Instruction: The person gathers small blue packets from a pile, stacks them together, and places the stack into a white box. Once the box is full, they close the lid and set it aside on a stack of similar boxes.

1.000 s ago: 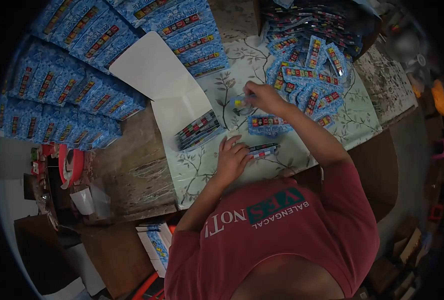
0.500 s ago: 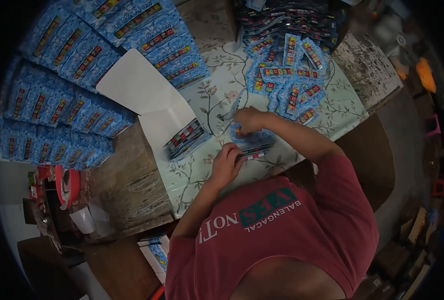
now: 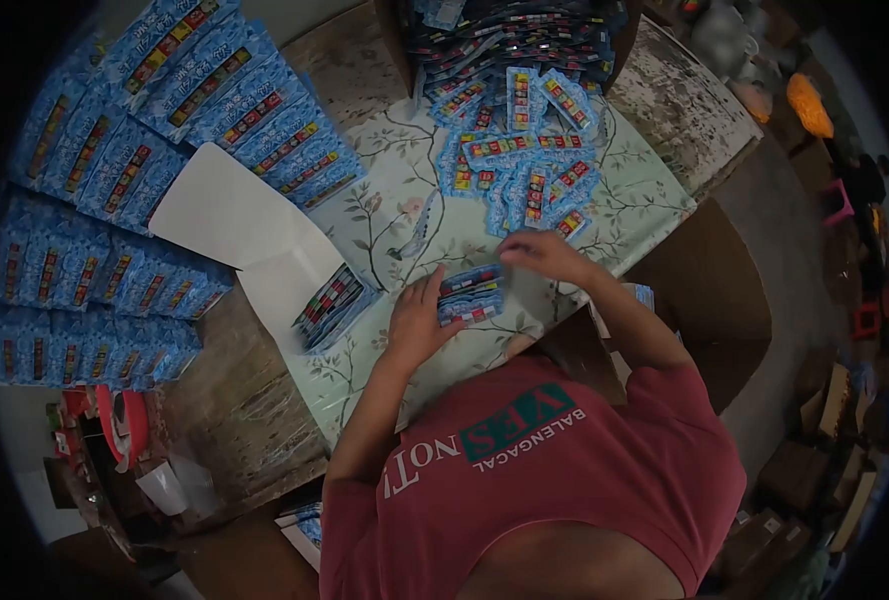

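Note:
A small stack of blue sachets with red, dark and white strips [image 3: 472, 296] lies on the flowered tablecloth in front of me. My left hand [image 3: 418, 322] grips its left end, fingers along the far side and thumb at the near side. Just off the stack's far right corner is my right hand [image 3: 549, 256], its fingers curled together; whatever they hold, if anything, is hidden. Left of my left hand, another bundle of sachets [image 3: 332, 308] rests on the lower end of an opened white carton [image 3: 274, 235].
Loose blue sachets [image 3: 524, 150] are heaped farther back, before a box packed with dark-edged sachets [image 3: 514, 45]. Tall rows of blue packs [image 3: 104, 260] stand at the left. A cardboard box [image 3: 709, 280] sits beyond the table's right edge.
The view has shifted, so the table appears farther left. My right hand has drawn back from over the stack to its right. The stack, blurred before, now lies flatter under my left hand.

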A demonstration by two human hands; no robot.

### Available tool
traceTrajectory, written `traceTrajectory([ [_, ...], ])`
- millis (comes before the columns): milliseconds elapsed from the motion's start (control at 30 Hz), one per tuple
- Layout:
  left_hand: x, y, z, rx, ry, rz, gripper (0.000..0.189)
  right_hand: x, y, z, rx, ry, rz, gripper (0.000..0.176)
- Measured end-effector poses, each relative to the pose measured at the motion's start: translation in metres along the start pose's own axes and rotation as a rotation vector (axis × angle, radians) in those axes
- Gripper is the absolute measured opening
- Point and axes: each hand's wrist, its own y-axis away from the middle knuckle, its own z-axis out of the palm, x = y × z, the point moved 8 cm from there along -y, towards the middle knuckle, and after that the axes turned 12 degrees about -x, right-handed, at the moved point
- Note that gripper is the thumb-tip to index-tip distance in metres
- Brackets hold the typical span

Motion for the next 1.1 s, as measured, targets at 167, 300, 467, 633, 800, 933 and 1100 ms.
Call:
traceTrajectory([
  [167,-0.006,-0.003,0.007,-0.113,0.04,-0.055,0.075,0.039,0.063,-0.049,0.564,0.693,0.119,0.062],
  [300,-0.004,-0.006,0.007,-0.127,0.081,-0.046,0.067,0.034,0.026,-0.03,0.767,0.815,0.124,0.066],
  [467,-0.003,-0.003,0.004,-0.105,0.054,-0.049,0.063,0.001,-0.038,-0.026,0.545,0.702,0.256,0.049],
  [633,-0.002,-0.005,0.004,-0.116,0.065,-0.056,0.063,0.017,-0.094,-0.088,0.503,0.742,0.102,0.059],
  [800,-0.007,-0.006,0.005,-0.135,0.078,-0.051,0.066,0.013,-0.124,-0.085,0.127,0.775,0.247,0.083],
  [933,-0.008,-0.006,0.005,-0.141,0.075,-0.066,0.067,0.012,-0.126,-0.077,0.031,0.696,0.192,0.089],
  [1100,-0.009,-0.006,0.008,-0.16,0.079,-0.084,0.066,-0.011,-0.128,-0.079,0.184,0.813,0.078,0.082],
])
